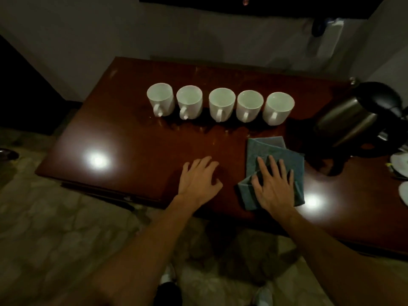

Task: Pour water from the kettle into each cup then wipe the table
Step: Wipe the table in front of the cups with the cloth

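Several white cups [221, 107] stand in a row across the dark wooden table [123, 133], handles toward me. A steel kettle with a black lid and handle [357, 115] stands on its base at the right. A folded blue-grey cloth [271, 155] lies near the front edge. My right hand [273, 186] presses flat on the cloth, fingers spread and straight. My left hand [198, 180] rests on the bare wood left of the cloth, fingers loosely bent, holding nothing. Small wet spots [207, 129] glisten in front of the cups.
White plates [400, 162] sit at the table's far right edge. A wall runs behind the table. A pale patterned floor [55, 228] lies below the front edge, with my feet showing at the bottom. Two bright light reflections shine on the wood.
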The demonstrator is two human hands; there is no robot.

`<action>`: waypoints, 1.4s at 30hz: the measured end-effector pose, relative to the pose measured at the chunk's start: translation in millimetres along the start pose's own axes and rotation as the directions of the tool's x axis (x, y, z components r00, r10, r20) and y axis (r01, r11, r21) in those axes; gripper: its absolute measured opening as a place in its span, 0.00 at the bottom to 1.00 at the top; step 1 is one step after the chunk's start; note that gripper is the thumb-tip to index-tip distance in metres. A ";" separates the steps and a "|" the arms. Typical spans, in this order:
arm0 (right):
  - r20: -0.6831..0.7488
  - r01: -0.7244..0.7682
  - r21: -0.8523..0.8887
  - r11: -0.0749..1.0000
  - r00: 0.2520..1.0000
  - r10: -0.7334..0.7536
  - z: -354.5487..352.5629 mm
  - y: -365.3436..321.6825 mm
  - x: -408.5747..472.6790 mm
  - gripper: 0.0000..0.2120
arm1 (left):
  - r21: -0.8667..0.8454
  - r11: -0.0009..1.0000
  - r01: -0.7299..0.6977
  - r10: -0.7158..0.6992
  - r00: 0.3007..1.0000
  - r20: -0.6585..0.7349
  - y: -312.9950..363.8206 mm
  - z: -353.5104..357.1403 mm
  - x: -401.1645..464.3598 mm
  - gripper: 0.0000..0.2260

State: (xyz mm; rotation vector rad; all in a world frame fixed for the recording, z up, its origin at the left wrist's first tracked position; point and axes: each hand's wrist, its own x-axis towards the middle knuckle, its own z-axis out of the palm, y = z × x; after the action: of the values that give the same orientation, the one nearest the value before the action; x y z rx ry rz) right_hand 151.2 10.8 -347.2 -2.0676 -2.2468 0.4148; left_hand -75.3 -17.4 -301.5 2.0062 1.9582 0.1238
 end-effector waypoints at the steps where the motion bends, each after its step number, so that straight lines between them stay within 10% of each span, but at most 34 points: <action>1: 0.009 0.000 0.001 1.000 1.000 0.000 4.8 -18.3 2.2 0.35 | 0.001 1.000 0.014 -0.014 1.000 0.008 -19.3 -5.2 -1.1 0.25; 15: 0.178 0.424 0.071 0.903 0.885 -0.430 78.6 -320.0 6.2 0.32 | 0.032 0.929 0.369 -0.355 0.911 -0.211 -241.9 -71.0 -55.4 0.24; 21: 0.114 0.410 0.088 0.908 0.901 -0.418 67.3 -270.0 8.9 0.30 | 0.031 0.942 0.334 -0.323 0.929 -0.181 -208.6 -55.9 -47.4 0.22; 33: -0.018 -0.060 0.076 0.995 0.998 0.062 8.2 -15.8 -0.1 0.31 | -0.013 0.999 0.047 -0.047 0.998 -0.033 -5.5 9.7 12.3 0.23; 42: 0.001 -0.096 0.058 0.994 0.995 0.096 -5.8 23.3 -5.5 0.31 | 0.020 0.995 -0.102 0.101 0.993 0.053 73.6 20.7 42.4 0.26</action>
State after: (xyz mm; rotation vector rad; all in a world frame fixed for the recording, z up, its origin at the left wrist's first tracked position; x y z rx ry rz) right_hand 175.6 7.8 -346.4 -2.1523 -2.1144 0.4777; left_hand 3.2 20.9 -306.4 2.1021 1.8343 0.0734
